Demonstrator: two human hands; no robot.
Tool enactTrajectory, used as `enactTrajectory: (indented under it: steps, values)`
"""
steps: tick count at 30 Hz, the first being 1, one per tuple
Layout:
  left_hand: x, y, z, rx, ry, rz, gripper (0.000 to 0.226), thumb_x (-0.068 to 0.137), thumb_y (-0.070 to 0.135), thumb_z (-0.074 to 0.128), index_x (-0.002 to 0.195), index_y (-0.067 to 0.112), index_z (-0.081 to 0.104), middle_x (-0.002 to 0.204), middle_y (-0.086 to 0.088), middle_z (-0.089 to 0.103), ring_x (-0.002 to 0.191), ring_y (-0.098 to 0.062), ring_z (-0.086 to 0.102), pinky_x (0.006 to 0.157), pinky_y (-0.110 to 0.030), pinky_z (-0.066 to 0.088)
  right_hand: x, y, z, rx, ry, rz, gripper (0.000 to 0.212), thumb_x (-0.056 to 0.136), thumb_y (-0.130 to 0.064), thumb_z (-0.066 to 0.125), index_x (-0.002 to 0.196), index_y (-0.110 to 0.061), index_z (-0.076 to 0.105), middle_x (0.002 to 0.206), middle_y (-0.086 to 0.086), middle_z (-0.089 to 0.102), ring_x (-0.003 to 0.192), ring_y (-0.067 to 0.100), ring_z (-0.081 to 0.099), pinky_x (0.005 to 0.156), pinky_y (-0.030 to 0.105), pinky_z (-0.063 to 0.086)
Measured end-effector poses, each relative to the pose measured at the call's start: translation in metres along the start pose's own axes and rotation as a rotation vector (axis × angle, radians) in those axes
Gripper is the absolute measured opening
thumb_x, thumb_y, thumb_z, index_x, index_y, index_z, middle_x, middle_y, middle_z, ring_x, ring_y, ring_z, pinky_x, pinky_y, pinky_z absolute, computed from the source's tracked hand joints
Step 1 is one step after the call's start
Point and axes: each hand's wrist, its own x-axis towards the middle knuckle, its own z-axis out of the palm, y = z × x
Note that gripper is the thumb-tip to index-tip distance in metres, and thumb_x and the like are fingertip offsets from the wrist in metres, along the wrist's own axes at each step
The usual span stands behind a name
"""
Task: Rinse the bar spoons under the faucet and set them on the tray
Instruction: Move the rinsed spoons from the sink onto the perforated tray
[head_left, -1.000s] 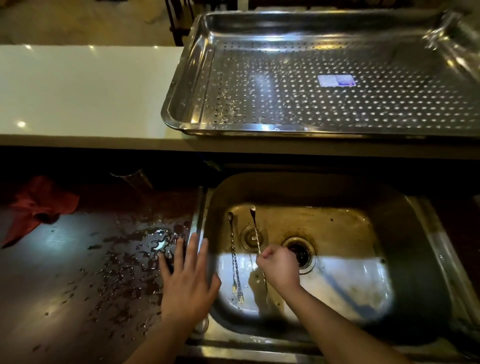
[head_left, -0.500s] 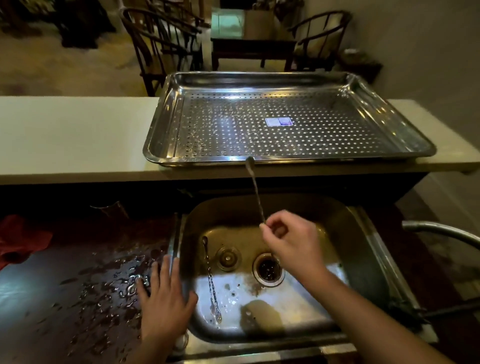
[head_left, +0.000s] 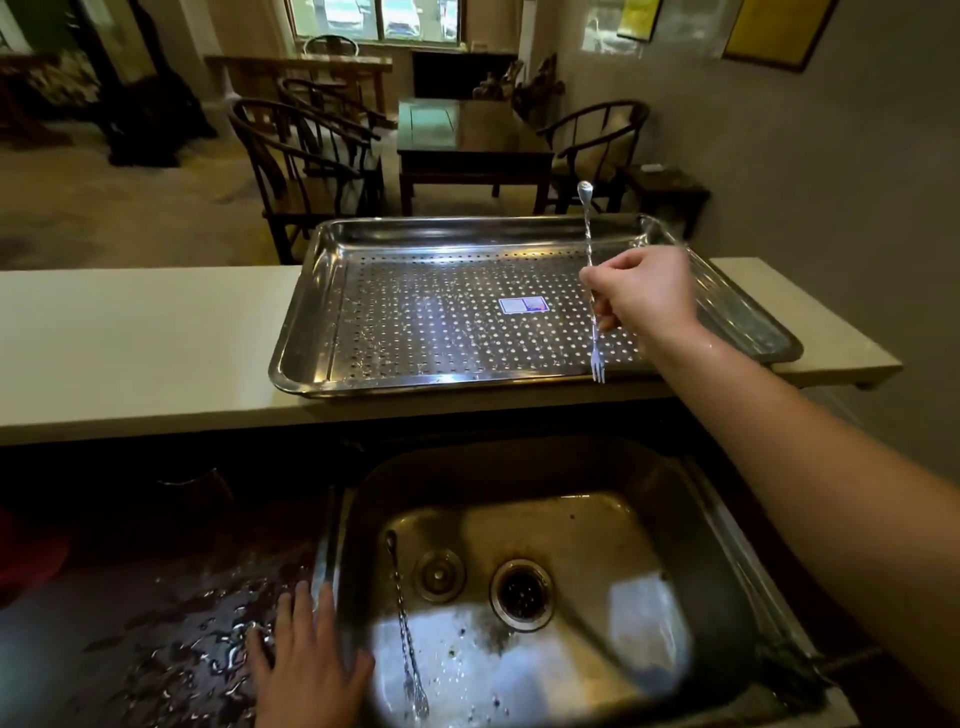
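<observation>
Fingers (head_left: 605, 312) of the right hand (head_left: 641, 296) are pinching one bar spoon (head_left: 589, 260) around the middle of its twisted stem. This spoon is standing nearly upright above the right part of the perforated steel tray (head_left: 311, 312), with its small bowl pointing up and its fork end hanging down near the front rim of the tray, not touching it as far as I can tell. The wrist is looking wet.

The left hand (head_left: 306, 670) is lying flat, fingers spread and holding nothing, on the wet dark counter (head_left: 156, 649) just beside the left edge of the sink (head_left: 727, 597).

The tray is carrying no spoons now; only a small sticker (head_left: 522, 305) and water drops are showing on it. A second bar spoon (head_left: 405, 618) is lying in the sink basin, left of the drain (head_left: 521, 592), with its fork end toward the person. The faucet is not visible in this view.

I am judging that the task is near its first half: one spoon is about to be put down, and the other one is waiting for its rinse and its transfer.
</observation>
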Motion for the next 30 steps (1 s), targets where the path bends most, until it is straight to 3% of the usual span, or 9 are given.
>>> enactTrajectory:
  steps: [3, 6, 9, 13, 16, 19, 21, 25, 30]
  values:
    - [-0.001, 0.003, -0.005, 0.084, -0.053, -0.023, 0.104, 0.06, 0.069, 0.007, 0.152, 0.02, 0.006, 0.161, -0.008, 0.009, 0.148, -0.026, 0.012, 0.114, -0.061, 0.004, 0.031, 0.007, 0.009, -0.061, -0.014, 0.096, 0.011, 0.085, -0.009, 0.073, 0.075, -0.006, 0.069, 0.072, 0.011, 0.071, 0.056, 0.017, 0.067, 0.049, 0.028, 0.054]
    - [0.0, 0.001, -0.005, -0.018, -0.063, -0.026, 0.097, 0.063, 0.064, 0.024, 0.144, 0.014, 0.039, 0.151, -0.013, 0.038, 0.139, -0.032, 0.035, 0.11, -0.064, 0.017, 0.051, 0.017, 0.022, -0.149, -0.032, 0.185, 0.015, 0.084, -0.011, 0.076, 0.075, -0.004, 0.067, 0.072, 0.011, 0.071, 0.054, 0.018, 0.068, 0.053, 0.031, 0.06]
    - [0.0, 0.0, -0.003, -0.009, -0.051, 0.012, 0.093, 0.064, 0.062, 0.029, 0.14, 0.011, 0.046, 0.146, -0.015, 0.045, 0.135, -0.034, 0.042, 0.107, -0.067, 0.023, 0.062, 0.028, 0.034, -0.217, -0.051, 0.234, 0.016, 0.083, -0.013, 0.077, 0.075, -0.004, 0.066, 0.07, 0.01, 0.071, 0.052, 0.018, 0.068, 0.065, 0.036, 0.063]
    - [-0.002, 0.001, -0.006, 0.024, -0.002, 0.075, 0.087, 0.063, 0.057, 0.037, 0.127, 0.002, 0.059, 0.13, -0.024, 0.058, 0.117, -0.043, 0.057, 0.092, -0.073, 0.037, 0.067, 0.036, 0.049, -0.311, -0.064, 0.257, 0.017, 0.082, -0.017, 0.078, 0.078, -0.005, 0.066, 0.066, 0.007, 0.07, 0.052, 0.015, 0.07, 0.068, 0.036, 0.063]
    - [-0.004, 0.003, -0.008, 0.041, 0.032, 0.084, 0.086, 0.065, 0.057, 0.036, 0.127, 0.002, 0.058, 0.131, -0.024, 0.057, 0.117, -0.043, 0.057, 0.093, -0.073, 0.036, 0.066, 0.039, 0.054, -0.35, -0.043, 0.285, 0.023, 0.081, -0.023, 0.08, 0.078, -0.007, 0.063, 0.063, 0.006, 0.069, 0.045, 0.014, 0.068, 0.057, 0.032, 0.059]
    - [-0.003, 0.003, -0.007, 0.044, 0.057, 0.083, 0.085, 0.065, 0.056, 0.037, 0.127, 0.002, 0.059, 0.13, -0.024, 0.058, 0.116, -0.043, 0.058, 0.092, -0.073, 0.037, 0.065, 0.041, 0.056, -0.394, -0.036, 0.279, 0.028, 0.08, -0.031, 0.08, 0.083, -0.008, 0.065, 0.068, 0.004, 0.071, 0.055, 0.016, 0.069, 0.057, 0.032, 0.054]
    - [-0.001, 0.002, -0.004, 0.05, 0.063, 0.082, 0.086, 0.065, 0.056, 0.037, 0.127, 0.002, 0.058, 0.13, -0.023, 0.058, 0.116, -0.042, 0.058, 0.092, -0.072, 0.037, 0.062, 0.041, 0.055, -0.411, -0.016, 0.25, 0.027, 0.081, -0.033, 0.08, 0.079, -0.01, 0.065, 0.061, 0.001, 0.069, 0.052, 0.012, 0.065, 0.051, 0.028, 0.045]
    - [0.002, -0.004, 0.006, 0.058, 0.059, 0.069, 0.09, 0.066, 0.06, 0.035, 0.137, 0.007, 0.049, 0.139, -0.019, 0.052, 0.128, -0.038, 0.05, 0.1, -0.069, 0.033, 0.06, 0.042, 0.054, -0.424, -0.04, 0.151, 0.015, 0.084, -0.022, 0.075, 0.075, -0.012, 0.069, 0.066, 0.004, 0.072, 0.062, 0.019, 0.073, 0.068, 0.038, 0.06]
    - [0.001, -0.008, 0.017, 0.062, 0.068, 0.059, 0.089, 0.075, 0.062, 0.029, 0.15, 0.014, 0.024, 0.155, -0.014, 0.03, 0.143, -0.031, 0.026, 0.112, -0.064, 0.015, 0.046, 0.04, 0.054, -0.441, -0.106, 0.015, 0.011, 0.085, -0.018, 0.069, 0.076, -0.011, 0.068, 0.055, 0.005, 0.071, 0.042, 0.014, 0.068, 0.061, 0.034, 0.061]
